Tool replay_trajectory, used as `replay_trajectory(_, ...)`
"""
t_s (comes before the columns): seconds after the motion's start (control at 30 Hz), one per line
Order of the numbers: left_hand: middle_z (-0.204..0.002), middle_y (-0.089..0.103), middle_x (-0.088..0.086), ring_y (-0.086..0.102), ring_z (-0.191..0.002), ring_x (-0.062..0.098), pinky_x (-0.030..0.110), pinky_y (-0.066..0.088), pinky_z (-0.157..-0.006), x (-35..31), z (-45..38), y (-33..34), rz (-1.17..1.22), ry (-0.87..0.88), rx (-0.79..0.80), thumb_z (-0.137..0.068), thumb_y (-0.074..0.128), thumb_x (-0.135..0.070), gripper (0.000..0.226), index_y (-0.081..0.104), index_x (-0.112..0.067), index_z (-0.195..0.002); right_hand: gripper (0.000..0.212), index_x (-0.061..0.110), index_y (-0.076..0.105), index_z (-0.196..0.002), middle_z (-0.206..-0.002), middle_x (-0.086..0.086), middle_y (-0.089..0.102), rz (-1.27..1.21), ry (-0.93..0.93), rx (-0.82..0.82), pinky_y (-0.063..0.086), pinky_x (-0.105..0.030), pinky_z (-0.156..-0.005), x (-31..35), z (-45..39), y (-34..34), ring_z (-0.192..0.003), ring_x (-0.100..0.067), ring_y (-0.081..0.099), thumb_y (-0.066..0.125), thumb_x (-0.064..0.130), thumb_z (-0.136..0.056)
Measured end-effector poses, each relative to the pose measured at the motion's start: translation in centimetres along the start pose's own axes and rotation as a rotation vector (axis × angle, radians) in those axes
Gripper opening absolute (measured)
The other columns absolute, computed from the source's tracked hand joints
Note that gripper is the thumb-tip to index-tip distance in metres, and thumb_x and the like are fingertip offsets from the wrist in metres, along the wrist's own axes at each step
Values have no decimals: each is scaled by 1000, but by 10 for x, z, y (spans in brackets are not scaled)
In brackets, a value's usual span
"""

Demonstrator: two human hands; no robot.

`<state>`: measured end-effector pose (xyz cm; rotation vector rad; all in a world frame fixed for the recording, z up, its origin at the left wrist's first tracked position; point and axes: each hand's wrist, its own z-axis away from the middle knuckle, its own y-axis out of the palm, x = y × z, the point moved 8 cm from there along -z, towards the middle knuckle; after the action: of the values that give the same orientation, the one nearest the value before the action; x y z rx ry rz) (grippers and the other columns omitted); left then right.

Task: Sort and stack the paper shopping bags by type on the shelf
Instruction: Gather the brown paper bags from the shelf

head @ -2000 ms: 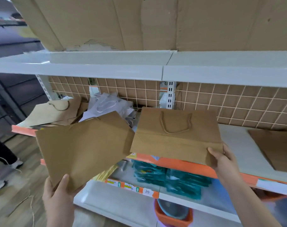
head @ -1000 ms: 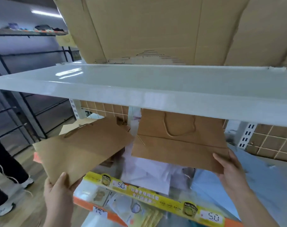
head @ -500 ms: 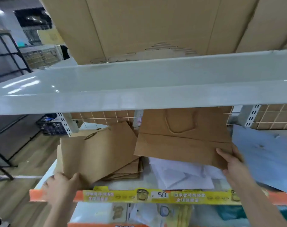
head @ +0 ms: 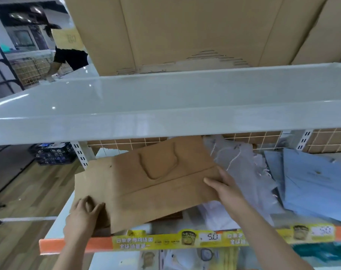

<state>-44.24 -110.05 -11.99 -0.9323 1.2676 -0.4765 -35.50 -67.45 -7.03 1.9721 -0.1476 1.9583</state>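
Now the right hand (head: 225,189) pinches the top brown bag (head: 162,184) and the left hand (head: 84,213) grips the one below (head: 91,182), so edges should be aligned before release.

Above: upper shelf (head: 165,106) overhangs, leaving a low slot.
Back: wire grid (head: 253,138) closes it.
Right: pale bags (head: 241,168), blue sheets (head: 312,182) crowd the shelf.
Front: open over the price strip (head: 165,241).

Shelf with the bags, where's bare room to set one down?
Free: the upper grey shelf in front of the cardboard boxes. Crowded: the lower shelf, where the right hand and left hand hold brown bags beside white bags and blue bags.
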Motion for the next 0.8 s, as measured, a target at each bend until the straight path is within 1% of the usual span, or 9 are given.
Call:
replay_trajectory(0.07, -138, 51, 8, 51, -117, 37, 47, 40, -97, 4, -10, -2, 65, -5, 37, -89, 48, -52, 50, 59, -17, -123, 38, 24, 61, -116, -109, -1, 71, 34, 5, 22, 55, -26, -76, -6, -10, 32, -98, -14, 68, 63, 2, -86)
replay_trajectory(0.13, -131, 56, 13, 50, -118, 38, 50, 35, -104, 8, -16, -5, 220, -62, 87, -78, 28, -63, 68, 60, -17, -117, 37, 21, 57, -120, -112, -2, 68, 129, 31, 30, 52, -21, -73, -16, -19, 56, -99, -14, 66, 62, 5, -87)
replay_trajectory(0.2, -137, 53, 6, 43, -129, 35, 51, 27, -111, 11, -20, -5, 214, -89, 134, -69, 20, -77, 85, 54, -26, -128, 45, 16, 47, -130, -112, 0, 63, 319, 85, 49, 49, -16, -68, -29, -26, 74, -97, -14, 63, 61, 11, -88)
replay_trajectory(0.27, -148, 40, -9, 29, -139, 29, 48, 19, -114, 7, -21, 0, -69, -37, 197, -60, 20, -91, 95, 43, -39, -136, 58, 15, 35, -139, -110, 3, 58, 545, 86, 83, 45, -11, -61, -36, -31, 87, -90, -10, 58, 61, 14, -87)
replay_trajectory(0.33, -148, 32, -17, 15, -142, 31, 47, 16, -111, -1, -15, -2, -346, -17, 142, -61, 27, -96, 97, 32, -42, -141, 62, 15, 31, -142, -121, -3, 53, 812, 20, 89, 47, -20, -78, -39, -33, 98, -102, -15, 54, 61, 18, -88)
replay_trajectory(0.4, -147, 30, -15, 9, -143, 32, 49, 15, -110, -9, -11, -1, -391, 7, 86, -64, 31, -94, 95, 30, -39, -142, 54, 17, 37, -139, -135, -7, 40, 1072, -51, 82, 43, -33, -94, -42, -31, 107, -121, -24, 46, 58, 26, -90)
replay_trajectory(0.53, -159, 18, -6, 6, -146, 29, 50, 12, -115, -14, -17, 6, -329, 65, 69, -74, 38, -84, 88, 23, -38, -148, 42, 18, 52, -129, -142, -9, 33, 1418, -201, 96, 36, -40, -101, -43, -28, 117, -129, -28, 32, 48, 40, -94)
replay_trajectory(0.6, -160, 16, -1, 8, -146, 30, 47, 13, -116, -22, -17, 8, -313, 136, 32, -81, 44, -74, 75, 28, -40, -147, 43, 17, 50, -130, -139, -7, 38, 1470, -218, 137, 34, -41, -101, -44, -28, 118, -128, -27, 33, 44, 40, -95)
replay_trajectory(0.8, -140, 49, 3, 37, -132, 29, 41, 29, -109, -45, -11, 10, -342, 288, -45, -93, 51, -45, 40, 56, -29, -129, 46, 18, 43, -138, -142, -3, 39, 1342, -207, 220, 30, -39, -107, -33, -23, 109, -131, -25, 32, 47, 35, -95)
